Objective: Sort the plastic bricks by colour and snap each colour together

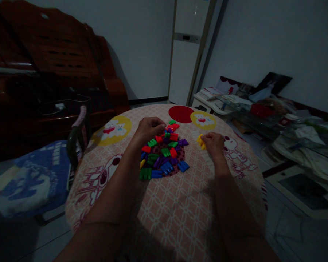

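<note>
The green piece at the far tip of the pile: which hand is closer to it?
Left. The left hand is just left of the green piece; the right hand is farther off to its right, closer to the person, pinching yellow plastic.

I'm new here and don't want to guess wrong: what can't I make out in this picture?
All in the head view:
Left hand: whether its fingertips hold anything; too small and dark.
Plastic pieces: any behind the left hand or forearm, which block them.
Yellow plastic: its full shape, partly covered by the right hand.
Wooden bench: its left end, cut off by the picture's edge.
</note>
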{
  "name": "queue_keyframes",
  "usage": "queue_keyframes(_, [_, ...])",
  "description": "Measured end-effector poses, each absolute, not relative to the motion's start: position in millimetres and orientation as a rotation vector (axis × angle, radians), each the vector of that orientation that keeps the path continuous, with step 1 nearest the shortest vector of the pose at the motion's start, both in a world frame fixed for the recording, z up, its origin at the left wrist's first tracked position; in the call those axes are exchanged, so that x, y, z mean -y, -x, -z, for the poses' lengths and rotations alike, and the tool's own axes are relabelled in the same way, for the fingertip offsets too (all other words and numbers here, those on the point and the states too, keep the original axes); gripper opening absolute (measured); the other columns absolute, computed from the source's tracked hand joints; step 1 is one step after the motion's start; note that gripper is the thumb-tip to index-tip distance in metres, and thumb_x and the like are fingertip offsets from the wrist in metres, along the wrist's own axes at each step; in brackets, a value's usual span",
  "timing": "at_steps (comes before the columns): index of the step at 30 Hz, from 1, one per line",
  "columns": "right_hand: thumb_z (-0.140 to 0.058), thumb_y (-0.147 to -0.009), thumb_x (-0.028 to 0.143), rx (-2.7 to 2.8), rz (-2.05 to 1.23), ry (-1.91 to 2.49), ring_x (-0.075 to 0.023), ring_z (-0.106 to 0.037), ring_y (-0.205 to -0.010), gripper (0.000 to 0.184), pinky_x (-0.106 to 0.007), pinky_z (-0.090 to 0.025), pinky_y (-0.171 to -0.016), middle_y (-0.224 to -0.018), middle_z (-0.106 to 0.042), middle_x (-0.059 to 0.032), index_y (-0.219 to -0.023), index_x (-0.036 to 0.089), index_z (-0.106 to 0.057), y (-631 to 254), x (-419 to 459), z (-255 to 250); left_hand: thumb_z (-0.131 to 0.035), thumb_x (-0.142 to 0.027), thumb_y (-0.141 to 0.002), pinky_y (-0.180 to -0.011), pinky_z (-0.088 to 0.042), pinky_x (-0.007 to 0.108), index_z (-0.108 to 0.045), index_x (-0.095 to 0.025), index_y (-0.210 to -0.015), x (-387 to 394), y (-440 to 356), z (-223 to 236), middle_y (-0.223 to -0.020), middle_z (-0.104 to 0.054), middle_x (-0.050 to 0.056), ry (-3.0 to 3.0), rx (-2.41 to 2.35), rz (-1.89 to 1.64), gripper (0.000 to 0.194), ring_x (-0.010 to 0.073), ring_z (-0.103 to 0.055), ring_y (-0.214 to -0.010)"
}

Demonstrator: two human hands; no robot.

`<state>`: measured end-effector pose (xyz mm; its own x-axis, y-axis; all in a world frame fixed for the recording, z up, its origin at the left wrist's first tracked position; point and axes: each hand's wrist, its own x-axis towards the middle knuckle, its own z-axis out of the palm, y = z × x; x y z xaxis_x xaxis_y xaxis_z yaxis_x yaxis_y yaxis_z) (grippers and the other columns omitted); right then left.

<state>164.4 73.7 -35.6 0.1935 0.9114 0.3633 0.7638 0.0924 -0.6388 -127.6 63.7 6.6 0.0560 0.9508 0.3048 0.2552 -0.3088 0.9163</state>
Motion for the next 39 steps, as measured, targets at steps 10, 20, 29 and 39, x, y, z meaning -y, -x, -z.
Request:
queue_keyframes(10, [-0.064,-0.085,0.037,1.798,0.008,1.999,-0.0246,-0.069,-0.089,0.021,-0.031,-0.047,-0.074,-0.095,-0.076,-0.0116,-0.085,0.021,-0.077,-159.8,-73.5,50.0,-0.071,-0.033,-0.073,-0.053,-0.05,0.023,-0.069,-0.013,-0.074,-62.1,126.5,-8.1,-0.06,-0.067,0.004,-1.647,-1.23,-1.287,0.021,0.0132,-0.062,-0.054])
queue_keyframes(20, [-0.066,-0.082,0.037,1.707,0.091,1.905,-0.0245,-0.067,-0.083,0.021,-0.032,-0.045,-0.071,-0.088,-0.075,-0.0112,-0.086,0.018,-0.075,-164.4,-72.2,47.7,-0.074,-0.035,-0.069,-0.053,-0.051,0.023,-0.069,-0.012,-0.075,-61.6,136.6,-10.1,-0.061,-0.067,0.003,-1.598,-1.222,-1.315,0.025,0.0135,-0.063,-0.055])
queue_keyframes(29, [-0.06,-0.088,0.027,2.03,-0.238,1.303,-0.0176,-0.063,-0.073,0.017,-0.028,-0.042,-0.071,-0.076,-0.071,-0.0038,-0.079,0.018,-0.072,-103.6,-47.9,27.3,-0.071,-0.027,-0.072,-0.05,-0.05,0.02,-0.065,-0.012,-0.076,-48.6,172.1,-30.7,-0.063,-0.067,0.003,-1.388,-1.272,-1.685,0.017,0.0112,-0.063,-0.052])
queue_keyframes(39, [-0.051,-0.096,0.018,2.719,0.101,0.849,-0.0241,-0.053,-0.096,0.019,-0.036,-0.041,-0.084,-0.094,-0.063,-0.0088,-0.095,0.016,-0.07,30.1,20.9,61.9,-0.07,-0.027,-0.074,-0.05,-0.053,0.019,-0.067,-0.014,-0.076,-42.2,174.9,-39.9,-0.065,-0.069,0.003,-1.374,-1.27,-1.783,0.014,0.0113,-0.064,-0.054])
